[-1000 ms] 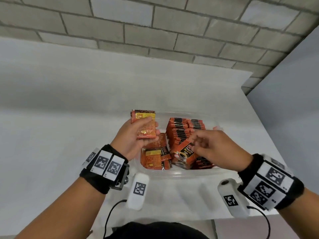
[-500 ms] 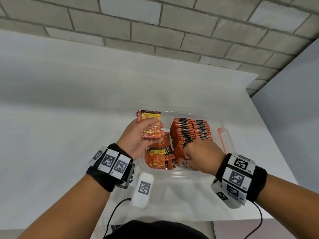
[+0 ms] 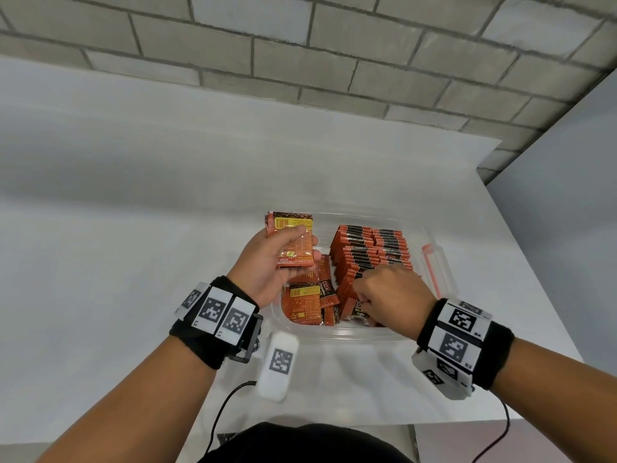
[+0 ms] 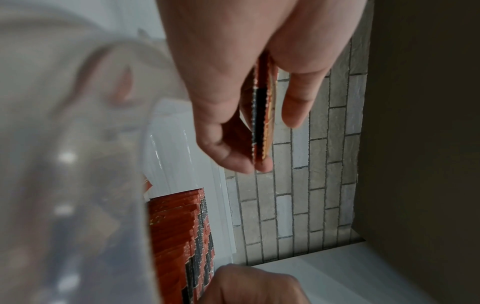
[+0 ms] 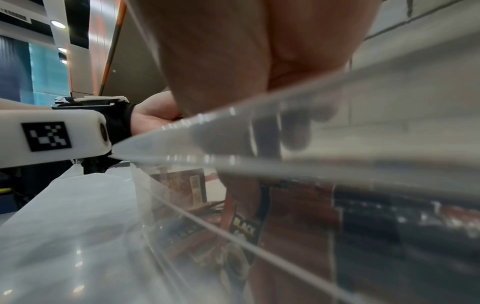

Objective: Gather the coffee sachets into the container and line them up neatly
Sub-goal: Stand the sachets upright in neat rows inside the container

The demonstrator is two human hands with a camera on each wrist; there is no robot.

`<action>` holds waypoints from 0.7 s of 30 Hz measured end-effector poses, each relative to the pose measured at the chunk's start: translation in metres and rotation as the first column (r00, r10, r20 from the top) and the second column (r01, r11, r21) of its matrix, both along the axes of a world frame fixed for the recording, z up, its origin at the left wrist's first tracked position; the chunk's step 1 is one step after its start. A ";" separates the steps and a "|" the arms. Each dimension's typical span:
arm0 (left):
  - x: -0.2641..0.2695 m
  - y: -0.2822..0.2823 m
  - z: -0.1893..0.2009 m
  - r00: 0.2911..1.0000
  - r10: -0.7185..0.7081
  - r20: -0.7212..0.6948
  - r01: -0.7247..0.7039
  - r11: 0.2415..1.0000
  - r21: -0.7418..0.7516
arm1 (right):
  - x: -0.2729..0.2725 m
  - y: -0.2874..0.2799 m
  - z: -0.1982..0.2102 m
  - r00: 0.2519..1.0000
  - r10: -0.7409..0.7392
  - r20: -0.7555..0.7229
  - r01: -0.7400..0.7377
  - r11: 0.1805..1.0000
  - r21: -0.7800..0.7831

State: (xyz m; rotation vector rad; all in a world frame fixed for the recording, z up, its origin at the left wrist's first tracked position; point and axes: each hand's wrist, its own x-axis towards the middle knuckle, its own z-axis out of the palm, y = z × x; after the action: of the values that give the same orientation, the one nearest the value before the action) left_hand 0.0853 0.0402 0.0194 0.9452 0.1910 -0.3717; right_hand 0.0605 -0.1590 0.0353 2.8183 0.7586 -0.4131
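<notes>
While the clear container (image 3: 337, 337) on the tabletop (image 3: 133, 262) holds neat far-right rows (image 3: 370, 248), my right hand (image 3: 392, 290) pinches a loose sachet (image 3: 357, 310) at their near end; a clumsy push could topple them. My left hand (image 3: 267, 265) clamps a small stack (image 3: 295, 242), which could slip and scatter.

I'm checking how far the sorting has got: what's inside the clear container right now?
In the container, neat upright rows of sachets fill the right side; loose sachets lie flat at the left. The right hand covers the rows' near end.
</notes>
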 end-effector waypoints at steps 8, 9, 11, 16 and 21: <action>-0.002 0.001 0.001 1.000 0.009 -0.005 -0.009 1.000 0.027 | 0.000 -0.005 -0.003 0.999 -0.024 -0.029 0.024 1.000 -0.004; -0.002 0.001 0.002 1.000 0.009 -0.002 -0.009 1.000 0.026 | 0.001 -0.005 -0.002 1.000 -0.021 -0.020 0.021 1.000 -0.002; -0.002 0.001 0.002 1.000 0.007 -0.001 -0.007 1.000 0.027 | 0.001 -0.007 0.001 0.998 -0.045 -0.037 0.046 0.999 0.019; -0.002 -0.001 0.004 1.000 -0.014 -0.017 0.015 0.999 0.033 | 0.000 -0.013 0.006 0.993 -0.099 -0.060 0.103 0.993 0.062; -0.007 -0.008 0.012 0.995 -0.088 -0.036 0.089 0.995 0.039 | 0.002 -0.022 0.021 0.971 -0.226 -0.080 0.240 0.905 0.352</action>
State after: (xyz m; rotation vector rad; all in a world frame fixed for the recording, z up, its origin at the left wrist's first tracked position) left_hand 0.0781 0.0321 0.0311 0.9896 0.1894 -0.4673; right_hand 0.0622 -0.1815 0.0560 3.2735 0.5497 -0.3991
